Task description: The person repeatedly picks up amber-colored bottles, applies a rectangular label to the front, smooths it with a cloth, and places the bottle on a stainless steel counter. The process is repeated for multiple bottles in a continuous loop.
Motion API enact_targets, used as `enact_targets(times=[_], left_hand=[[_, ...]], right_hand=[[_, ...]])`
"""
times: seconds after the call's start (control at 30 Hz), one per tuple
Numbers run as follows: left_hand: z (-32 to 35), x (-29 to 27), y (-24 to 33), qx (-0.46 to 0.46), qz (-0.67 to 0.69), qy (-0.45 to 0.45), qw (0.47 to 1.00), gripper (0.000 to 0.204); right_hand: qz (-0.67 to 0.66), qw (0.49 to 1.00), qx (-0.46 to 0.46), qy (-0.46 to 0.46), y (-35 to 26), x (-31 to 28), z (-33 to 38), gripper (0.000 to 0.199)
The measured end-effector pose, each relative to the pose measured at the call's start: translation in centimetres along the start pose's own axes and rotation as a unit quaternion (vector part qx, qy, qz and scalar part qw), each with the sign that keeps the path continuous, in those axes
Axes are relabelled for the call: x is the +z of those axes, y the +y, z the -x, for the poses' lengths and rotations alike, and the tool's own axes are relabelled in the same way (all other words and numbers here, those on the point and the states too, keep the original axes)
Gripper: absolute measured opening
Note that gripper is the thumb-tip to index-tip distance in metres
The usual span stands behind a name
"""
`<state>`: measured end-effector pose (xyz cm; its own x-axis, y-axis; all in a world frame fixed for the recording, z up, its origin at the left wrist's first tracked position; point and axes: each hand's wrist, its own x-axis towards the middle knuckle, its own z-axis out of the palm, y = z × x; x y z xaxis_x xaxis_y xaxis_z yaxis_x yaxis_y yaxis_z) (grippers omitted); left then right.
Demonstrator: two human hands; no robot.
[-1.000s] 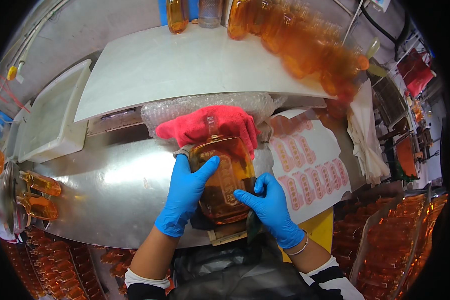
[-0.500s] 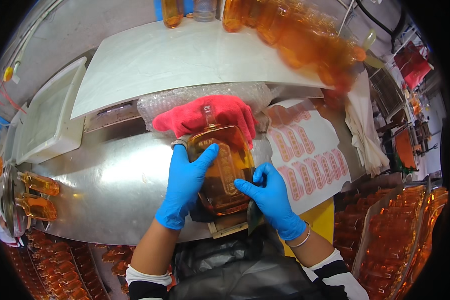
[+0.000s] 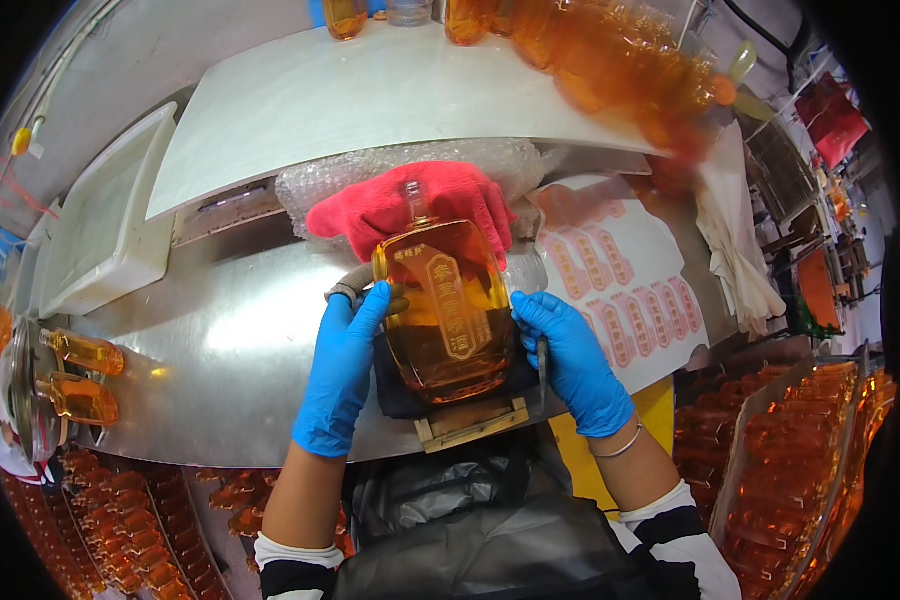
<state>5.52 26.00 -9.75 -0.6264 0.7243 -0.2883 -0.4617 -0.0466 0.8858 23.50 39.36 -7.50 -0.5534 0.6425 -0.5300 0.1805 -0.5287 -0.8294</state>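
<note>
A flat glass bottle point(image 3: 448, 370) of amber liquid lies tilted on a dark padded wooden stand point(image 3: 475, 430), its neck pointing away from me toward a red towel point(image 3: 360, 215). A long ornate label point(image 3: 455, 310) runs down its face. My left hand point(image 3: 345, 355), in a blue glove with a greyish cover on one finger, grips the bottle's left edge, thumb in front. At the right edge is my gloved right hand point(image 3: 570, 350), its fingers closed round a thin, dark flat piece point(image 3: 543, 365), seen edge-on. Whether those fingertips touch the glass is unclear.
A sheet of pink-red labels point(image 3: 640, 290) lies to the right. Bubble wrap point(image 3: 310, 190) is behind the towel, below a white board point(image 3: 370, 100) with several amber bottles point(image 3: 610, 70). A white tray point(image 3: 110, 230) stands left; two small bottles point(image 3: 85, 400) lie near it. Bottle crates point(image 3: 780, 450) flank me below.
My right hand has moved off the label to the bottle's right edge. The left thumb has slid from the front face to the left edge, leaving the label uncovered.
</note>
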Motion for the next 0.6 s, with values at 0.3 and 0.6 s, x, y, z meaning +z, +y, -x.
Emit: enact_targets(times=[0.3, 0.6], left_hand=[[-1.9, 2.2, 0.8, 0.084, -0.094, 0.003, 0.992, 0.051], [-1.6, 2.5, 0.9, 0.083, -0.074, 0.025, 0.994, 0.048]], right_hand=[[0.123, 0.988, -0.091, -0.003, 0.6, 1.7, 0.4, 0.036], [0.195, 0.975, -0.103, 0.005, 0.1, 2.0, 0.7, 0.036]])
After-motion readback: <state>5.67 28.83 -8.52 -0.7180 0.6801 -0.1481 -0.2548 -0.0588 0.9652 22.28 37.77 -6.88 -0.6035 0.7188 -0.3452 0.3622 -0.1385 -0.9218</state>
